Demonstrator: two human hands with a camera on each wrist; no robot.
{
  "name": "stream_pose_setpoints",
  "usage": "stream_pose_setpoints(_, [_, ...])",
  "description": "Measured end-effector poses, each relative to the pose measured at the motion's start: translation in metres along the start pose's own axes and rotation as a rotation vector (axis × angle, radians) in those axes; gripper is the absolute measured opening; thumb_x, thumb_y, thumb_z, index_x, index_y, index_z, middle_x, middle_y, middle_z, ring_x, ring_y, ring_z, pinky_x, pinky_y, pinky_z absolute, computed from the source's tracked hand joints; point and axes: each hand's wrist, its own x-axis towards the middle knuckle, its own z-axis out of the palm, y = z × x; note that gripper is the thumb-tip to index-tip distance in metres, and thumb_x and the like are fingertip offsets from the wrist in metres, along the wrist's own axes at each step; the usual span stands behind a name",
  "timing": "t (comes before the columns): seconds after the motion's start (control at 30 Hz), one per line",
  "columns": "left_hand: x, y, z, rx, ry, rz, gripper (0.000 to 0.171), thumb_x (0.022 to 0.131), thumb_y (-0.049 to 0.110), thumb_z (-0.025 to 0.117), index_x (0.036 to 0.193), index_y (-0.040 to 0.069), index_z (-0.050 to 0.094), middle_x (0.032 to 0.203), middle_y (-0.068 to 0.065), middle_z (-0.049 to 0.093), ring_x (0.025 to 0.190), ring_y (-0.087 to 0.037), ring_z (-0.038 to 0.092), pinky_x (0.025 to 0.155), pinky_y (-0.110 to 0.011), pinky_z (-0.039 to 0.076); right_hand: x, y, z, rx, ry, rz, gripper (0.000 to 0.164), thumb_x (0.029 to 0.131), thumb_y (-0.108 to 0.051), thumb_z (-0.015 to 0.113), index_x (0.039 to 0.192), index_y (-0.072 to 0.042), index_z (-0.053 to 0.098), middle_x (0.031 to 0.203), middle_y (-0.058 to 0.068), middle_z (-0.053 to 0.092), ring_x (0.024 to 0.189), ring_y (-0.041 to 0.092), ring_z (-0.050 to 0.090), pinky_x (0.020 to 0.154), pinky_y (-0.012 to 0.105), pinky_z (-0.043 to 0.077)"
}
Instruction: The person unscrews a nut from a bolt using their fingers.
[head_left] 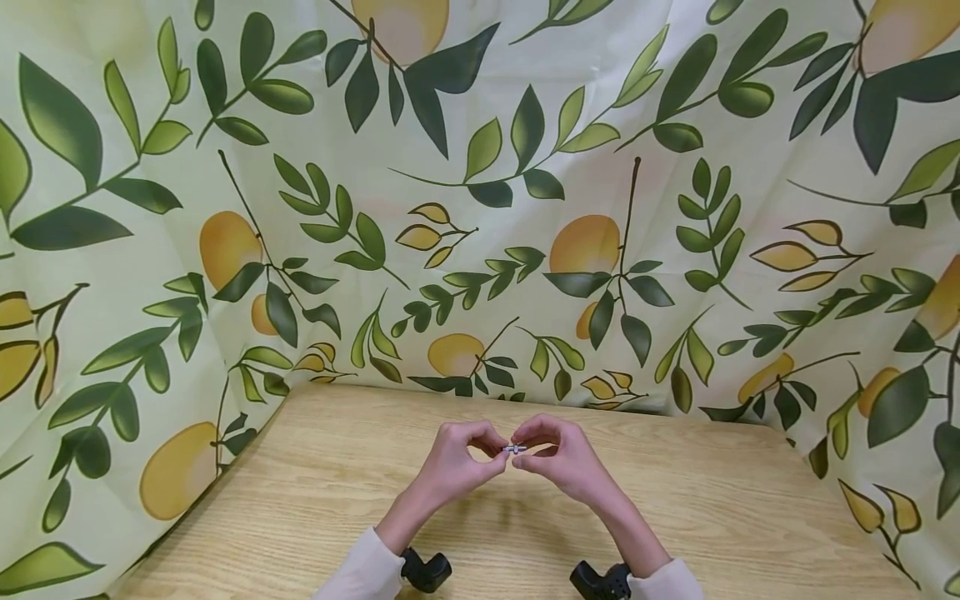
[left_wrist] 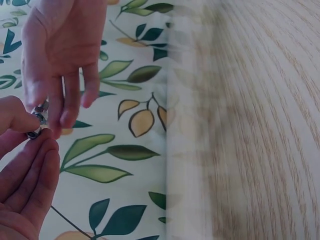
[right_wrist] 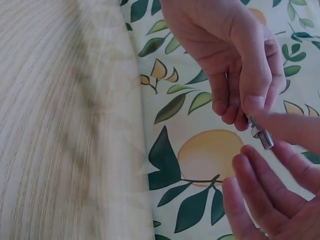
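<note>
"Where's the metal bolt (head_left: pixel 515 448)?"
"Lower middle of the head view, pinched by the left hand (head_left: pixel 459 458); the right hand (head_left: pixel 561 457) is loosely parted beside it, contact unclear."
"Risk?"
"A sideways nudge could make it slip and drop."

A small silver metal bolt (right_wrist: pixel 265 138), threaded at one end and wider at a middle collar (right_wrist: pixel 256 131), perhaps a separate nut, is pinched by the left hand (head_left: pixel 461 458). It is held above the counter (head_left: pixel 300 492), roughly level, its threaded end toward the counter's right side.
</note>
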Motion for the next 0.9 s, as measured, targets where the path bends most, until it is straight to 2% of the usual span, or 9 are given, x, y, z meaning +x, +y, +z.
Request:
stream_pose_setpoints(0.13, [0.0001,-0.0004,-0.0001,0.004,0.002,0.006,0.012,0.085,0.001,0.077,0.085,0.012,0.076,0.081,-0.001,0.078,0.073,-0.005,0.072,0.071,-0.029,0.064,-0.0002,0.0010,-0.0022,-0.017,-0.033,0.023,0.027,0.096,-0.020,0.073,0.114,0.000,0.072,0.109,0.017,0.074,0.094,0.018,0.070,0.078,0.030,0.061])
stream_pose_setpoints(0.3, [0.0004,-0.0002,0.0006,0.012,0.002,0.017,0.013,0.084,0.000,0.077,0.085,0.013,0.076,0.081,0.000,0.078,0.072,-0.005,0.072,0.071,-0.030,0.064,0.0006,0.0016,-0.0021,0.009,-0.093,0.009,0.026,0.100,-0.019,0.067,0.113,0.002,0.072,0.102,0.020,0.075,0.087,0.014,0.071,0.076,0.034,0.063])
stream_pose_setpoints(0.5, [0.0010,0.0019,0.0006,0.018,0.000,0.024,0.011,0.084,0.001,0.077,0.086,0.012,0.076,0.081,-0.001,0.078,0.073,-0.004,0.071,0.071,-0.026,0.063,0.0000,-0.0010,-0.0009,-0.028,-0.051,0.019,0.020,0.097,-0.017,0.071,0.108,0.000,0.075,0.103,0.016,0.076,0.084,0.011,0.070,0.074,0.029,0.061])
stream_pose_setpoints(0.77, [0.0009,0.0025,0.0004,0.028,-0.010,0.004,0.011,0.084,0.002,0.078,0.085,0.012,0.075,0.081,-0.002,0.077,0.073,-0.003,0.070,0.071,-0.025,0.063,0.0005,-0.0025,0.0008,-0.065,-0.001,0.017,0.014,0.092,-0.011,0.075,0.103,-0.004,0.076,0.102,0.012,0.077,0.092,0.016,0.070,0.078,0.026,0.058])
stream_pose_setpoints(0.9, [0.0002,0.0022,0.0003,0.020,-0.007,-0.004,0.012,0.083,0.001,0.078,0.084,0.012,0.074,0.081,-0.003,0.077,0.073,-0.003,0.070,0.070,-0.029,0.064,0.0002,-0.0024,0.0024,-0.050,0.013,0.002,0.013,0.090,-0.007,0.076,0.102,-0.002,0.076,0.101,0.014,0.076,0.090,0.011,0.070,0.076,0.025,0.060])
